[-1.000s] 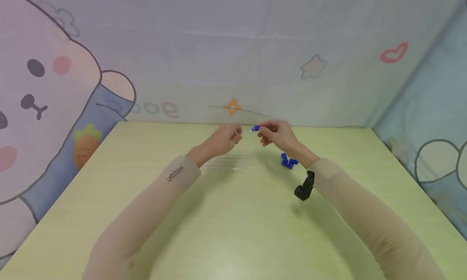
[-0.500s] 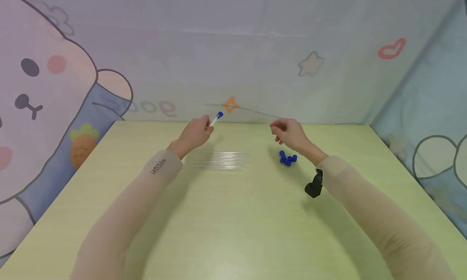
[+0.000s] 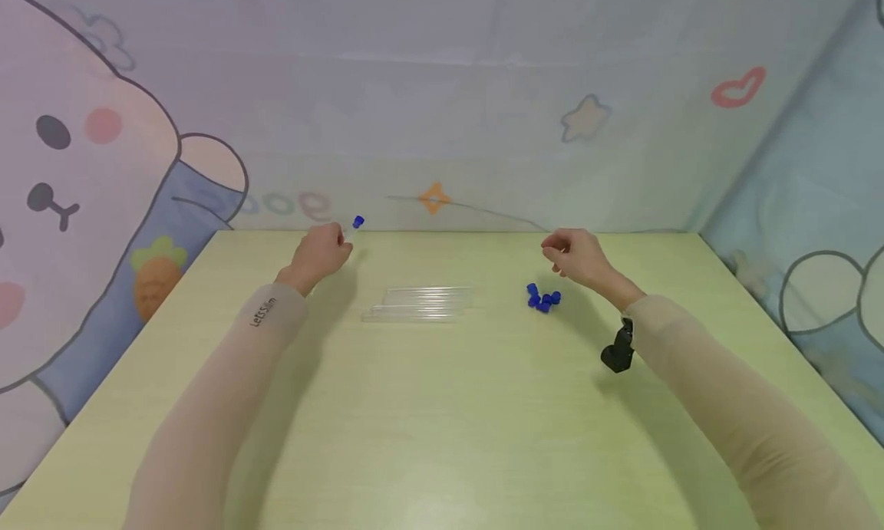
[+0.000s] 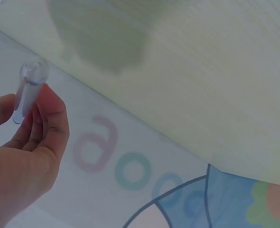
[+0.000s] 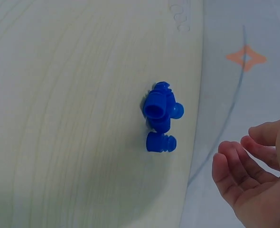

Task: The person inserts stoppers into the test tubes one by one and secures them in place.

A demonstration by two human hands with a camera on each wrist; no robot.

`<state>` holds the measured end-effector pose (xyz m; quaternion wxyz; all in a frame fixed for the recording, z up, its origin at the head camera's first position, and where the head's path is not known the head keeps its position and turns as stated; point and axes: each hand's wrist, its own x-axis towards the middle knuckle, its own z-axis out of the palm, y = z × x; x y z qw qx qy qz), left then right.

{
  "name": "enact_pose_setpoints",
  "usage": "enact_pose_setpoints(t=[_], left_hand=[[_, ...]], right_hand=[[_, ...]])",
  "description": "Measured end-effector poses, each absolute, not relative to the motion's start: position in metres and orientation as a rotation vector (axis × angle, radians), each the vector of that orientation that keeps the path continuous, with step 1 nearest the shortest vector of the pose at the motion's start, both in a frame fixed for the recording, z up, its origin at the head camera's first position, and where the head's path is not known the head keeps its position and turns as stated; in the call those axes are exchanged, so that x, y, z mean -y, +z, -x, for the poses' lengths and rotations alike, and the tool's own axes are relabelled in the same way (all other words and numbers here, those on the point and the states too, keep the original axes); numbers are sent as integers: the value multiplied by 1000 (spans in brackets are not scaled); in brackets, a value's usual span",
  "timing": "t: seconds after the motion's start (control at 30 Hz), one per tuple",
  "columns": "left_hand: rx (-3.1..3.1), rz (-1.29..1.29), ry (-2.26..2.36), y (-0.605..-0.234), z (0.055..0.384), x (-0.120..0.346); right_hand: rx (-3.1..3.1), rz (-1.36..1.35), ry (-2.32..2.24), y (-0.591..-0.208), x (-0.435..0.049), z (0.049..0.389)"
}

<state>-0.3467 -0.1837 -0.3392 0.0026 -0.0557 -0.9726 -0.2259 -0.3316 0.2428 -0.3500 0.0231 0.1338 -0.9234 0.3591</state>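
Note:
Near the table's far left, my left hand pinches a clear test tube between thumb and fingers. A blue stopper caps the tube's upper end in the head view; the left wrist view shows its rounded clear end. My right hand holds nothing, its fingers loosely curled above the table's back edge. Just below that hand in the head view lies a small heap of blue stoppers, which the right wrist view shows closer, one stopper lying at the heap's edge.
Several clear test tubes lie side by side on the pale wooden table, between the hands. A printed cloth hangs behind the table. A black wrist camera hangs from the right sleeve.
My left hand has moved left with the tube, now capped by the blue stopper that my right hand held earlier. The right hand has let go and drawn away to the right.

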Motion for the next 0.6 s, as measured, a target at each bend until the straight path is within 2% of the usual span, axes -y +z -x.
enact_pose_setpoints(t=[0.6], left_hand=[[3144,-118,-595,-353,344,233]], right_hand=[[3038,-438,813,-367,-247,333]])
